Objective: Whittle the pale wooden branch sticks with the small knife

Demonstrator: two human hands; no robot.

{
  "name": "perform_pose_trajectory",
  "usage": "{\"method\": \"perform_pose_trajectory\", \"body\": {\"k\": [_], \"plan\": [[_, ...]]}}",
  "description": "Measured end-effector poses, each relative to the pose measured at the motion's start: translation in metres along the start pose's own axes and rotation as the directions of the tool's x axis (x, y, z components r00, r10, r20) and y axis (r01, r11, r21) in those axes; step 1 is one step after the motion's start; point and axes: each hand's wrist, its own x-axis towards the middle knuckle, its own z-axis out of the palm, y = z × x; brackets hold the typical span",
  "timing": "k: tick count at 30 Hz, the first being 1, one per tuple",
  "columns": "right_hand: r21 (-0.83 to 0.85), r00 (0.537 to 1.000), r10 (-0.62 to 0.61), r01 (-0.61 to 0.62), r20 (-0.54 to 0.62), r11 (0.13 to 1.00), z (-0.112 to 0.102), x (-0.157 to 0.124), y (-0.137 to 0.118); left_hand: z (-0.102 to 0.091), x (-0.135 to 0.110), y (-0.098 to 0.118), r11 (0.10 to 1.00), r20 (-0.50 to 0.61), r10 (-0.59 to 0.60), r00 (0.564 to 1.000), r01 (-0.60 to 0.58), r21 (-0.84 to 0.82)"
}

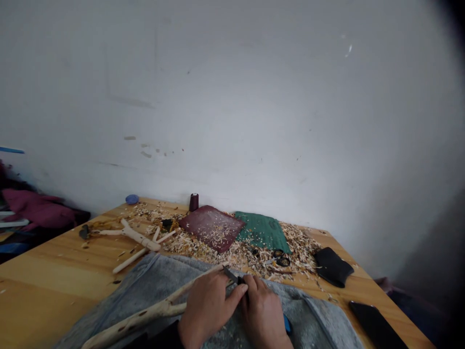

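A peeled, forked branch (140,317) slants across the grey cloth (174,271), from the near left toward the middle. My left hand (207,305) is closed round its far part, with the thumb stretched over to the right hand. In my closed right hand (263,310) is a knife (230,275); its dark blade lies against the branch near the left fingers. Most of the handle is hidden by my fingers. A small blue thing (287,325) shows at the outer edge of the right hand; what it belongs to is unclear.
Wood shavings (301,245) cover the back of the table (39,286), around a maroon sheet (212,228), a green sheet (261,230) and scissors (281,259). Forked sticks (138,237) lie left, a thread spool (193,201) behind. A black pouch (333,266) and phone (376,325) lie right.
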Motion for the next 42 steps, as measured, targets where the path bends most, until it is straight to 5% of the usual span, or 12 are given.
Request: {"method": "perform_pose_trajectory", "body": {"k": [9, 16, 25, 35, 42], "plan": [[-0.133, 0.945, 0.184, -0.153, 0.271, 0.979, -0.006, 0.006, -0.010, 0.003, 0.005, 0.000, 0.996, 0.074, -0.052, 0.996, 0.047, 0.069], [-0.248, 0.890, 0.280, -0.199, 0.359, 0.948, -0.018, 0.011, -0.021, 0.005, 0.005, 0.004, 0.988, 0.087, -0.103, 0.991, 0.091, 0.127], [-0.378, 0.891, 0.352, -0.232, 0.288, 0.896, -0.020, 0.012, -0.014, 0.007, 0.000, 0.008, 0.981, 0.016, -0.091, 0.996, 0.087, 0.173], [-0.109, 0.968, 0.189, -0.173, 0.166, 0.979, -0.015, 0.005, -0.001, 0.006, 0.003, 0.000, 0.995, -0.003, -0.049, 0.999, 0.049, 0.084], [-0.011, 0.978, 0.136, -0.136, 0.158, 0.991, -0.010, 0.003, 0.002, 0.005, -0.002, 0.005, 0.994, 0.002, -0.039, 0.999, 0.038, 0.101]]}}
